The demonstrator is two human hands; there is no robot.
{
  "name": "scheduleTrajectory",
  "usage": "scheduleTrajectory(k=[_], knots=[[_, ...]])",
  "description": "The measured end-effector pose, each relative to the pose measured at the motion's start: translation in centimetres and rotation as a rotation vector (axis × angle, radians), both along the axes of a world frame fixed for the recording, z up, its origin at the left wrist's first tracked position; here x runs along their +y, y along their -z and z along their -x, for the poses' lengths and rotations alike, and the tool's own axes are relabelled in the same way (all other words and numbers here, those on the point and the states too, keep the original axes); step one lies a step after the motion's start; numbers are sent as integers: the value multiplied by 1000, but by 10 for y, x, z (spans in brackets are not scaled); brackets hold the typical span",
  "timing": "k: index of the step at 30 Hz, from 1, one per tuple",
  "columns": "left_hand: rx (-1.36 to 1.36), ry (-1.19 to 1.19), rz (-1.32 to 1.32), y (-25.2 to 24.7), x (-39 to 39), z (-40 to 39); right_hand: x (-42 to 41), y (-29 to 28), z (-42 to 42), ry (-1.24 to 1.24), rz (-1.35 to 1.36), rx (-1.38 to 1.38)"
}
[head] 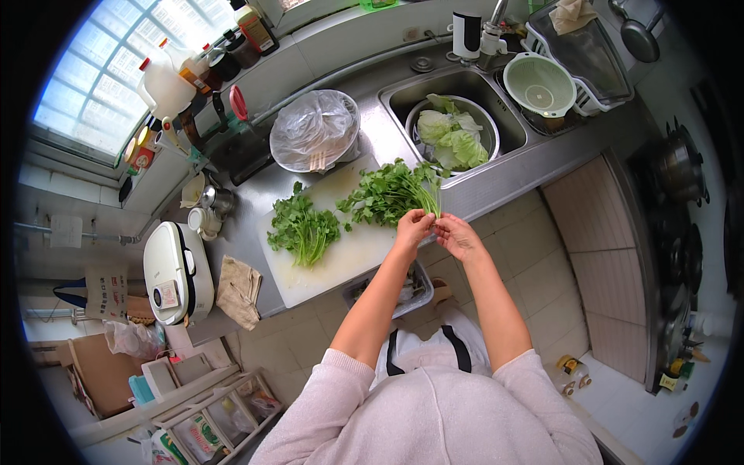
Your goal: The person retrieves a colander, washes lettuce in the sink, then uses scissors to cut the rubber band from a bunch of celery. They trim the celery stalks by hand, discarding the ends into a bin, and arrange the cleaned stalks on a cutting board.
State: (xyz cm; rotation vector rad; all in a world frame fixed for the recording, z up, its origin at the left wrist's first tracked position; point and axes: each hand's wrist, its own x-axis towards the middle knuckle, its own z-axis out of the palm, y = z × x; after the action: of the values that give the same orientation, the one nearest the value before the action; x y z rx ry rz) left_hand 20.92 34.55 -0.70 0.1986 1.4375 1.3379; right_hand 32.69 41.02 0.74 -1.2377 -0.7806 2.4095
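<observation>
My left hand (414, 228) and my right hand (457, 235) meet at the stem ends of a bunch of leafy green herbs, probably cilantro (386, 189). Fingers of both hands are closed on the stems, and the leaves spread left over the upper right of a white cutting board (349, 256). A smaller herb bunch (305, 226) lies apart on the board's left half. Beyond my hands, pale green lettuce leaves (459, 148) rest in a round metal basin (494, 136) inside the steel sink (517, 125).
A plastic-covered bowl (314, 131) stands behind the board. Left are a folded brown cloth (238, 290) and a white appliance (177, 273). A green colander (539, 84) sits right of the sink. Below the counter edge is a plastic bin (426, 290) with scraps. Knives and scissors (238, 103) stand at the wall.
</observation>
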Motion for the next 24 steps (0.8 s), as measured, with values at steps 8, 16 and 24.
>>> scheduleTrajectory(k=[8,16,24], knots=[[113,-66,12,6,-11,5,1,14,10,136,-327,-249],[120,-188,84,9,-11,11,38,-25,2,449,-548,-132],[182,-228,74,15,-11,17,71,-75,-5,534,-550,-14]])
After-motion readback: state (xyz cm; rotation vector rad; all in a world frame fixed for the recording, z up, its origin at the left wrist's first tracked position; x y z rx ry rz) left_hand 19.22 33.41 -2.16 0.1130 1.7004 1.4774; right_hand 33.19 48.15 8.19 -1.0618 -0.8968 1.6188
